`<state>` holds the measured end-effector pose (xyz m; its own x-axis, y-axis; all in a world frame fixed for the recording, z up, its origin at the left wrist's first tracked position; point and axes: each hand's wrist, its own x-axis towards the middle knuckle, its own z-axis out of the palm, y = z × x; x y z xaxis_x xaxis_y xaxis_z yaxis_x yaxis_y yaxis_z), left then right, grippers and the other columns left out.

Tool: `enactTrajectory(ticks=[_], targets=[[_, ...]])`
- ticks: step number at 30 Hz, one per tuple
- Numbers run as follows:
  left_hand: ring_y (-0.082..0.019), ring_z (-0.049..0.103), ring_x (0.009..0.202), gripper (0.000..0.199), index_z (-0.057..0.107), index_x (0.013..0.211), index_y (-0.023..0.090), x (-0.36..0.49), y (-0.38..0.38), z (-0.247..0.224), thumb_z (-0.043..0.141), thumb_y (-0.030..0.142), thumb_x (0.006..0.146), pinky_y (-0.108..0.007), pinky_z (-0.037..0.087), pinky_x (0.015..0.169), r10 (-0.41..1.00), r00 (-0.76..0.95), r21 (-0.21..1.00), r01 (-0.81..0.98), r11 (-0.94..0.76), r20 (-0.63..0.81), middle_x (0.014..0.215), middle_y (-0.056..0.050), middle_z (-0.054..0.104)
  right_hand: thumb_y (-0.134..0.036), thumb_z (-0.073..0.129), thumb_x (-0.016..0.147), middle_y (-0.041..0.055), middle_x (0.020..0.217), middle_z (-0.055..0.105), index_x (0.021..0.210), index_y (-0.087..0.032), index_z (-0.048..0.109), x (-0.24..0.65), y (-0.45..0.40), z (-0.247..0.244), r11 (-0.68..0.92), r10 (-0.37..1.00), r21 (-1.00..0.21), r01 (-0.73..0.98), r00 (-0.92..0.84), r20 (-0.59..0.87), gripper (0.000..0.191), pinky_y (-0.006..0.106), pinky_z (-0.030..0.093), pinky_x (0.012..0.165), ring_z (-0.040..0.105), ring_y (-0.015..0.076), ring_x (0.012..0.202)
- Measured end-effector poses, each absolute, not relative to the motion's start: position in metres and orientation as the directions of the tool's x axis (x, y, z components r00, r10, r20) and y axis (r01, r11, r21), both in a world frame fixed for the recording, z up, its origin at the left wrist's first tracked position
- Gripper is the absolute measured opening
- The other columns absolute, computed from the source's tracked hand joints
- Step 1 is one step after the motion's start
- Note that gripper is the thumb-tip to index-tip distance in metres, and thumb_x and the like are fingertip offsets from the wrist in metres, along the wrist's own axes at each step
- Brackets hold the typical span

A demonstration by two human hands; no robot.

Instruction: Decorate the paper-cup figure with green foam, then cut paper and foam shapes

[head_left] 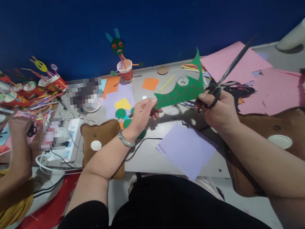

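Observation:
A green sheet of paper [180, 93], its upper edge cut into curves, is held up over the table between my two hands. My left hand [143, 115] is closed on its left end. My right hand [220, 108] grips black-handled scissors [231, 67], their blades pointing up and away to the right, and its fingertips also touch the right end of the green paper. Below lies a purple square of paper [186, 151]. Several green paper circles [120, 113] sit beside my left hand. Behind stands a red paper cup [126, 74] bearing a green-faced paper figure.
Pink sheets [271, 93] cover the right side, near a brown cushion [301, 163]. Another brown cushion [99, 131] and a white power strip [72, 138] with cables lie left. Farther left are a co-worker's hand [20, 127] and several decorated cups [55, 83].

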<state>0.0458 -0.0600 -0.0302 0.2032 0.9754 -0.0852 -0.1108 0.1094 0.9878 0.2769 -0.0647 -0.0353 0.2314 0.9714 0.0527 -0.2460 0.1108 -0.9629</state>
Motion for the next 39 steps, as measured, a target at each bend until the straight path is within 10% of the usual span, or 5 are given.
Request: enactTrajectory(ticks=[7,17,22,30,39], targets=[[-0.005,0.057,0.052,0.028,0.062,0.072,0.016,0.042,-0.059,-0.032,0.077,0.036,0.085,-0.019,0.045,0.049,0.929,0.367,0.996,-0.046,0.072,-0.050,0.066,0.000,0.068,-0.034,0.095,0.051,-0.0063,0.053,0.054,0.058,-0.020,0.059,0.278,-0.060,-0.037,0.154,0.953,-0.946,-0.284,0.294,0.067,0.039,0.026,0.039,0.039,0.054,0.0112,0.040],[-0.006,0.059,0.053,0.040,0.066,0.074,0.015,0.046,-0.065,-0.026,0.091,0.045,0.070,-0.021,0.046,0.049,0.836,0.512,0.971,-0.021,0.239,-0.195,0.067,0.000,0.069,-0.044,0.094,0.063,-0.0017,0.060,0.057,0.062,-0.022,0.061,0.282,-0.064,-0.033,0.150,0.950,-0.966,-0.209,0.302,0.082,0.039,0.031,0.037,0.044,0.052,0.0132,0.048],[-0.008,0.066,0.061,0.047,0.058,0.085,0.017,0.047,-0.064,-0.028,0.092,0.046,0.071,-0.022,0.051,0.056,0.947,0.301,0.957,-0.227,0.183,-0.110,0.077,-0.002,0.075,-0.050,0.089,0.070,0.0026,0.074,0.064,0.068,-0.022,0.064,0.281,-0.074,-0.030,0.181,0.983,-0.983,0.036,-0.022,0.181,0.038,0.034,0.046,0.062,0.058,0.0180,0.067],[-0.008,0.067,0.060,0.043,0.053,0.090,0.019,0.048,-0.063,-0.024,0.087,0.041,0.076,-0.022,0.054,0.058,0.971,0.207,0.926,-0.328,0.186,-0.122,0.075,0.001,0.075,-0.072,0.082,0.067,-0.0008,0.068,0.054,0.073,-0.023,0.055,0.278,-0.079,-0.043,0.116,0.912,-0.807,0.579,-0.385,-0.145,0.056,0.030,0.035,0.059,0.045,0.0158,0.063],[-0.010,0.068,0.059,0.038,0.061,0.092,0.016,0.051,-0.070,-0.029,0.084,0.044,0.079,-0.023,0.055,0.058,0.931,0.340,0.929,-0.284,0.235,-0.132,0.075,-0.002,0.076,-0.081,0.075,0.071,-0.0031,0.066,0.047,0.073,-0.022,0.053,0.277,-0.080,-0.050,0.040,0.799,-0.898,0.439,-0.553,-0.235,0.063,0.028,0.031,0.056,0.040,0.0133,0.061]])
